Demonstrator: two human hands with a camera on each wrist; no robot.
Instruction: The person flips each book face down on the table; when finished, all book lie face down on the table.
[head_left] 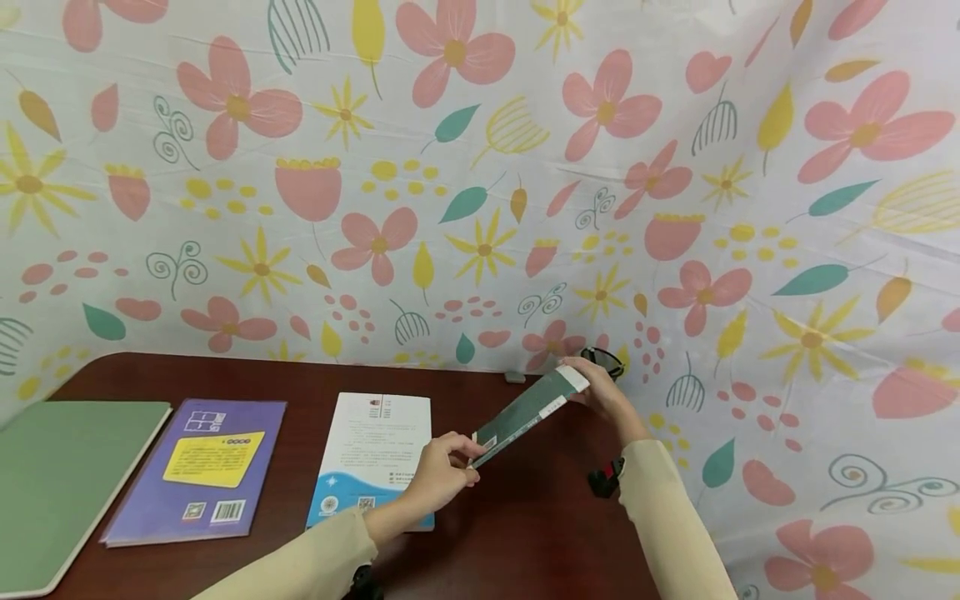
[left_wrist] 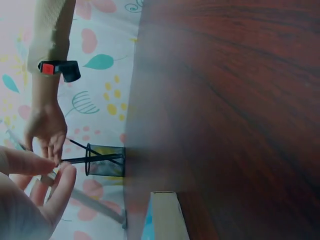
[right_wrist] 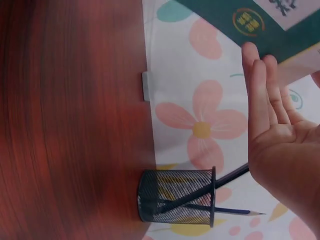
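A dark green book (head_left: 527, 408) is tilted above the table, its right end higher than its left. My left hand (head_left: 435, 473) pinches its lower left end between thumb and fingers. At the raised end my right hand (head_left: 600, 390) grips the book. The right wrist view shows long, nearly straight fingers (right_wrist: 260, 87) against the green cover (right_wrist: 240, 22), with the thumb mostly cut off by the frame. From the left wrist, only a thin pale part of the book (left_wrist: 48, 177) shows between the fingers.
A black mesh pen holder (right_wrist: 177, 197) with pens and a pencil stands by the flowered cloth (head_left: 450, 208). Left on the brown table (head_left: 247, 377) lie a white-and-blue book (head_left: 375, 454), a purple booklet (head_left: 150, 483) and a green notebook (head_left: 67, 492). A small grey object (head_left: 514, 377) sits at the back edge.
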